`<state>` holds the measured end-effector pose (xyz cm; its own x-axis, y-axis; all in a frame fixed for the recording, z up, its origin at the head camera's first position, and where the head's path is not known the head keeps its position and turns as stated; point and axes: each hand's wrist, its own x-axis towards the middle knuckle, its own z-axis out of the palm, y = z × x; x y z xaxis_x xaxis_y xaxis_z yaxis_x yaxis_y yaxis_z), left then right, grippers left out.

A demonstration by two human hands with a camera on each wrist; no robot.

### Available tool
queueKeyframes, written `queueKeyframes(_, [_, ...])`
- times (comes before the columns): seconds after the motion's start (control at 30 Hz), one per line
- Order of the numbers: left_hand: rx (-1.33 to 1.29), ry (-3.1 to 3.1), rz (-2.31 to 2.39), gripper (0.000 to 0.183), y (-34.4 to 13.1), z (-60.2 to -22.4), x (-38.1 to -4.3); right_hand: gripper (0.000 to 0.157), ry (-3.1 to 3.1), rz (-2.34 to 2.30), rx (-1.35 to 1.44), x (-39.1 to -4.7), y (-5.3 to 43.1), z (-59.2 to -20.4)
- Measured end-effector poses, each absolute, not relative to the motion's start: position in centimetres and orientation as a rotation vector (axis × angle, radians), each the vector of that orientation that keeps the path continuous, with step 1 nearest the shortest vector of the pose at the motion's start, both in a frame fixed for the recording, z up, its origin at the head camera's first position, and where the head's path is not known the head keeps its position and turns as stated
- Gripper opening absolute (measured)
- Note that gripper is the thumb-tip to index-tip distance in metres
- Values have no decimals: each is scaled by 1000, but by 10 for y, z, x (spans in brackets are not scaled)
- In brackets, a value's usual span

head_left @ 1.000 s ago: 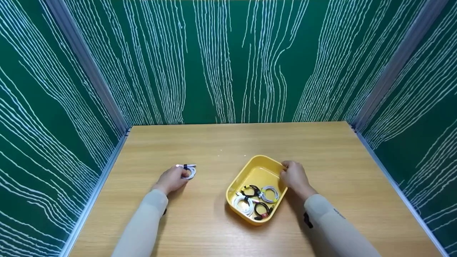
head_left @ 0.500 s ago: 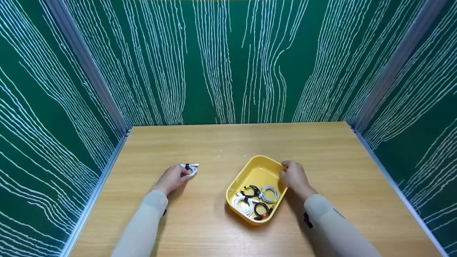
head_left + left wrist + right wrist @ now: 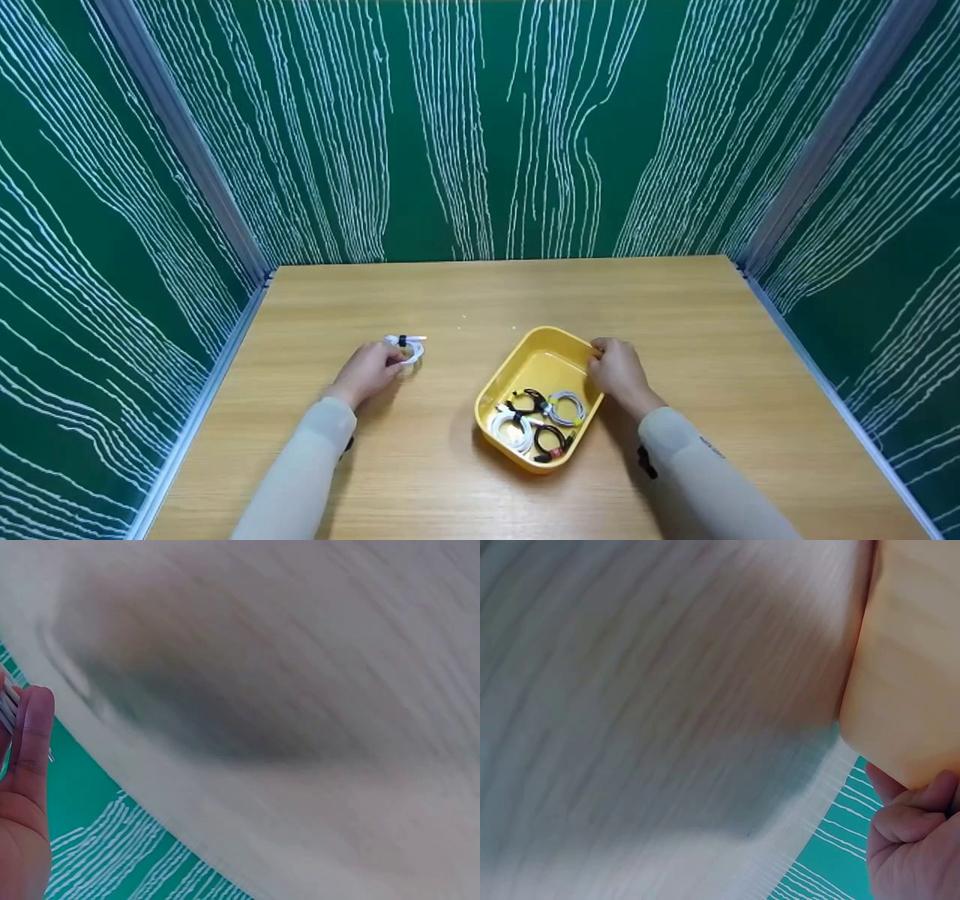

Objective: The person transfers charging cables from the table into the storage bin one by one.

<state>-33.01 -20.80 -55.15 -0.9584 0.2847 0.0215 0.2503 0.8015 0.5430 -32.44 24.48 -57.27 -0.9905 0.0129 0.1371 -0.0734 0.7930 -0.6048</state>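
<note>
My left hand [image 3: 369, 371] pinches a coiled white cable [image 3: 415, 349] bound with a black strap, its straight plug end pointing right. In the left wrist view, the fingers [image 3: 34, 724] and a sliver of the cable [image 3: 7, 703] show at the left edge. My right hand [image 3: 621, 373] grips the far right rim of a yellow bin [image 3: 491, 382] that stands on the table at an angle. From the right wrist, the bin's outer wall [image 3: 907, 660] appears with curled fingers [image 3: 907, 825] at its lower corner.
Inside the bin's near half lie several coiled cables: a white one [image 3: 495, 430], a grey one with yellow-green ties [image 3: 580, 409] and two black ones. Green panels with white wavy lines [image 3: 450, 150] enclose the wooden table [image 3: 420, 465] at the back and sides.
My left hand has shifted the white cable a little to the right and away from me, raising it somewhat. The right hand and the bin have stayed put.
</note>
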Motion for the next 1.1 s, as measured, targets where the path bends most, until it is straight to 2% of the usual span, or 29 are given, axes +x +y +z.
queueKeyframes(0.47, [534,2936,887,11,-186,-536,-325,33,-2838,999,34,-324,245,-573])
queueKeyframes(0.7, [552,2909,916,15,-174,-528,-324,21,-2812,981,65,-327,245,-574])
queueKeyframes(0.9, [521,2863,918,18,-161,-521,-323,20,-2804,997,58,-327,245,-576])
queueKeyframes(1.1, [597,2873,894,16,-151,-517,-323,21,-2804,1016,57,-327,245,-576])
